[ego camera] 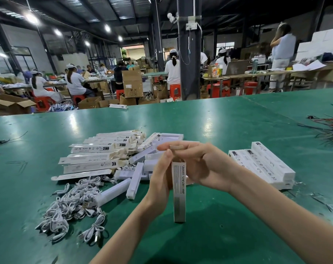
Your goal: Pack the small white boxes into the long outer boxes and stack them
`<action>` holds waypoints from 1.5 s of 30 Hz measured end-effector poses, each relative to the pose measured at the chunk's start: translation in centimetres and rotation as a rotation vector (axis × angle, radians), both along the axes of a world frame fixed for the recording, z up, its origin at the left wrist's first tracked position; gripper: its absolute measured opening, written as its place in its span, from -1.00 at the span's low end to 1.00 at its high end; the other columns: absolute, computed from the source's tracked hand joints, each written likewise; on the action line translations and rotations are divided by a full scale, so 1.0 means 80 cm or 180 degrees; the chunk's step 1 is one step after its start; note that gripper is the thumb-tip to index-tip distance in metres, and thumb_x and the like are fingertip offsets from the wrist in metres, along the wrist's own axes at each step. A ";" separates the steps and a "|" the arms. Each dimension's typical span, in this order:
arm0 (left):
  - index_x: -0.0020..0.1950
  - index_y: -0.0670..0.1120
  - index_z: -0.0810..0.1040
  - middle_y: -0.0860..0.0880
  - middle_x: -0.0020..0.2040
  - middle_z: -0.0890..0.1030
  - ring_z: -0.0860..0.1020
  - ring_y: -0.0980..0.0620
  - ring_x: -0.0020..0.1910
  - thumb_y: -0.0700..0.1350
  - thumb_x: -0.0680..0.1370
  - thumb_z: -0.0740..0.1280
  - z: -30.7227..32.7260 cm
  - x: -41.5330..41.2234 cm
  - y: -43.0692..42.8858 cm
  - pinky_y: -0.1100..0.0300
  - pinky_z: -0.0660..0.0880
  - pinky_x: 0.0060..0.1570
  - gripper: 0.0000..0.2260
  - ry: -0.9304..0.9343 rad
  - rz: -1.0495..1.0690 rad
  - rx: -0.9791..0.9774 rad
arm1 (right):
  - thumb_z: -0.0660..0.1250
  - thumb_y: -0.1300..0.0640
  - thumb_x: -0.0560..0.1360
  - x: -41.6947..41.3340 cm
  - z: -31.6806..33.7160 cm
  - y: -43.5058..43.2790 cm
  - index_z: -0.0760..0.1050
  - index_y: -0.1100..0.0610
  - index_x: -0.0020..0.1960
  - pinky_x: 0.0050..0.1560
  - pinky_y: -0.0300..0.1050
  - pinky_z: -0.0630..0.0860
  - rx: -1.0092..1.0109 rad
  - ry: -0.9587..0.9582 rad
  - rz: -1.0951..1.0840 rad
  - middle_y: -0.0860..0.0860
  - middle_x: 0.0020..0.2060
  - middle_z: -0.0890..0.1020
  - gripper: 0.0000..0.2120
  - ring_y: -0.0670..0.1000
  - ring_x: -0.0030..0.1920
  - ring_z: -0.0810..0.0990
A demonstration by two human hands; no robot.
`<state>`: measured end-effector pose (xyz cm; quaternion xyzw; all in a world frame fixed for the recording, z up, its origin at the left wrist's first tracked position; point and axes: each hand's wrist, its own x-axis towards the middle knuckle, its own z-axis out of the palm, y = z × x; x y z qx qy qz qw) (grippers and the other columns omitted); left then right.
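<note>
Green table (219, 130), with a pile of flat outer boxes (97, 157) at your left, a stack of packed boxes (262, 166) at your right, and small white boxes (135, 180) between. One long outer box (179, 191) stands upright on the table before you. Your left hand (160, 180) curls round its upper part; your right hand (201, 164) pinches its top flap.

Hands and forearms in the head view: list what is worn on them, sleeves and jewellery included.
Nothing worn shows. The left hand and right hand are gloveless, with no rings visible. The left forearm and right forearm are bare up to the picture's edge: no sleeve, cuff, watch or bracelet comes into view.
</note>
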<state>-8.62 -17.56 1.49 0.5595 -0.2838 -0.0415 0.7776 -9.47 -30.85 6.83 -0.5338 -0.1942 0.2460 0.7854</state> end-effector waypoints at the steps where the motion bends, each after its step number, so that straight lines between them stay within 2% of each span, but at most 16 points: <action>1: 0.15 0.15 0.63 0.08 0.05 0.68 0.63 0.16 0.03 0.19 0.58 0.06 0.001 0.000 0.001 0.29 0.57 -0.13 -0.62 0.0023 -0.0045 0.0022 | 0.16 0.20 0.51 0.001 -0.001 -0.002 0.62 0.15 0.17 0.09 0.02 0.45 0.0059 0.0063 0.0101 0.03 -0.13 0.62 -0.66 -0.01 -0.11 0.58; 4: 0.14 0.16 0.63 0.09 0.05 0.68 0.63 0.15 0.02 0.21 0.57 0.06 0.000 0.002 0.003 0.26 0.57 -0.17 -0.61 0.0101 -0.0117 0.0006 | 0.12 0.20 0.45 0.006 -0.004 -0.005 0.57 0.16 0.26 0.21 0.15 0.43 0.0066 0.0039 0.0197 0.04 -0.08 0.62 -0.56 0.03 -0.04 0.55; 7: 0.10 0.14 0.65 0.07 -0.01 0.68 0.63 0.14 -0.03 0.18 0.61 0.04 -0.004 0.003 0.002 0.24 0.57 -0.14 -0.61 0.0186 -0.0150 -0.0129 | 0.18 0.25 0.36 0.007 -0.007 0.001 0.61 0.09 0.18 0.23 0.23 0.41 -0.0374 -0.0276 -0.0152 0.06 -0.11 0.60 -0.55 0.05 -0.04 0.52; 9: 0.05 0.13 0.66 0.07 -0.07 0.68 0.63 0.13 -0.07 0.13 0.60 -0.03 -0.005 0.004 0.000 0.22 0.57 -0.15 -0.55 0.0235 -0.0161 -0.0161 | 0.15 0.30 0.36 0.009 -0.008 0.004 0.63 0.08 0.12 0.11 0.12 0.49 -0.0392 -0.0278 -0.0395 0.08 -0.15 0.59 -0.57 0.03 -0.11 0.54; 12: 0.09 0.06 0.63 0.03 -0.04 0.66 0.61 0.09 -0.04 0.11 0.60 -0.01 -0.005 0.004 -0.001 0.17 0.56 -0.12 -0.58 0.0250 -0.0147 -0.0150 | 0.05 0.42 0.41 0.009 -0.008 0.004 0.61 0.18 0.06 -0.26 -0.18 0.55 -0.0113 -0.0167 -0.0632 0.09 -0.31 0.58 -0.57 -0.02 -0.31 0.56; 14: 0.17 -0.01 0.58 0.01 0.01 0.65 0.60 0.06 0.01 0.10 0.60 0.00 -0.004 0.003 -0.002 0.14 0.56 -0.09 -0.59 0.0250 -0.0171 -0.0151 | 0.08 0.40 0.40 0.007 -0.008 0.004 0.63 0.16 0.01 -0.35 -0.20 0.52 -0.0107 -0.0137 -0.0622 0.07 -0.32 0.59 -0.59 -0.03 -0.33 0.56; 17: 0.12 0.00 0.60 0.02 -0.03 0.66 0.61 0.09 -0.04 0.09 0.59 0.02 -0.003 0.003 0.000 0.17 0.57 -0.15 -0.60 0.0266 -0.0199 -0.0208 | 0.22 0.27 0.31 0.006 -0.008 0.003 0.67 0.05 -0.01 -0.16 -0.05 0.54 -0.0262 -0.0120 -0.0474 0.11 -0.16 0.56 -0.64 0.04 -0.15 0.53; 20: 0.05 0.04 0.65 0.04 -0.09 0.66 0.62 0.11 -0.11 0.11 0.56 0.09 -0.001 0.003 0.002 0.20 0.56 -0.20 -0.64 0.0269 -0.0174 -0.0176 | 0.28 0.24 0.34 0.006 -0.007 0.002 0.65 0.07 0.02 0.04 0.09 0.49 -0.0259 -0.0148 -0.0377 0.15 -0.05 0.55 -0.69 0.13 -0.02 0.47; 22: 0.03 0.04 0.62 0.09 -0.14 0.66 0.61 0.16 -0.16 0.06 0.56 0.07 -0.001 0.002 0.003 0.25 0.55 -0.25 -0.67 0.0278 -0.0105 -0.0156 | 0.29 0.27 0.40 0.006 -0.007 0.000 0.63 0.14 0.06 0.03 0.04 0.54 -0.0176 -0.0204 -0.0317 0.14 -0.04 0.62 -0.73 0.09 -0.05 0.56; 24: 0.07 0.00 0.53 0.13 -0.18 0.65 0.60 0.19 -0.22 0.02 0.56 0.07 0.000 0.001 0.002 0.30 0.52 -0.31 -0.72 0.0259 -0.0072 -0.0087 | 0.19 0.34 0.49 0.007 -0.007 -0.001 0.62 0.22 0.08 -0.02 -0.06 0.59 -0.0080 -0.0256 -0.0353 0.13 -0.05 0.66 -0.72 0.03 -0.09 0.63; 27: 0.09 0.01 0.52 0.13 -0.21 0.65 0.59 0.21 -0.27 0.03 0.55 0.09 0.002 0.000 0.001 0.34 0.49 -0.36 -0.73 0.0261 -0.0125 0.0041 | 0.09 0.42 0.52 0.006 -0.006 0.001 0.65 0.21 0.04 -0.07 -0.05 0.62 -0.0069 -0.0293 -0.0497 0.11 -0.07 0.66 -0.63 0.02 -0.12 0.63; 31: -0.03 0.15 0.66 0.05 -0.09 0.67 0.62 0.10 -0.10 0.05 0.52 0.14 0.006 0.005 0.001 0.16 0.56 -0.18 -0.72 0.0450 -0.0208 0.0007 | 0.08 0.46 0.52 0.004 -0.007 0.007 0.62 0.23 0.09 -0.07 -0.16 0.60 0.0064 -0.0227 -0.0648 0.08 -0.12 0.67 -0.62 -0.03 -0.16 0.64; 34: -0.03 0.10 0.66 0.01 -0.06 0.66 0.60 0.05 -0.06 0.01 0.50 0.16 0.009 0.005 0.004 0.10 0.53 -0.10 -0.73 0.0572 -0.0363 -0.0063 | 0.12 0.42 0.50 0.004 -0.009 0.008 0.59 0.26 0.15 -0.01 -0.18 0.59 0.0230 -0.0050 -0.0568 0.12 -0.08 0.65 -0.64 -0.02 -0.12 0.64; 38: -0.02 0.08 0.64 0.00 -0.09 0.64 0.58 0.05 -0.09 -0.06 0.46 0.17 0.012 0.008 0.011 0.04 0.47 -0.05 -0.74 0.0698 -0.0607 -0.0084 | 0.18 0.24 0.50 0.004 -0.006 0.003 0.56 0.26 0.23 -0.08 -0.16 0.59 0.0391 0.0303 -0.0338 0.12 -0.05 0.64 -0.65 -0.01 -0.14 0.62; 42: -0.02 0.04 0.65 -0.04 -0.08 0.63 0.57 -0.02 -0.08 -0.10 0.42 0.15 0.017 0.013 0.019 -0.05 0.51 0.03 -0.70 0.0756 -0.0825 -0.0091 | 0.25 0.29 0.47 0.007 -0.004 0.001 0.64 0.15 0.14 -0.08 -0.09 0.56 -0.0051 -0.0260 -0.0463 0.14 -0.05 0.62 -0.69 0.03 -0.13 0.58; 45: -0.01 0.00 0.66 -0.13 -0.02 0.64 0.59 -0.10 -0.03 -0.11 0.49 0.08 0.019 0.012 0.016 -0.08 0.55 0.07 -0.65 0.0626 -0.0836 0.0015 | 0.24 0.35 0.53 0.005 0.004 -0.008 0.61 0.18 0.15 -0.22 -0.23 0.56 -0.0494 -0.0846 -0.0454 0.01 -0.13 0.69 -0.72 -0.09 -0.19 0.63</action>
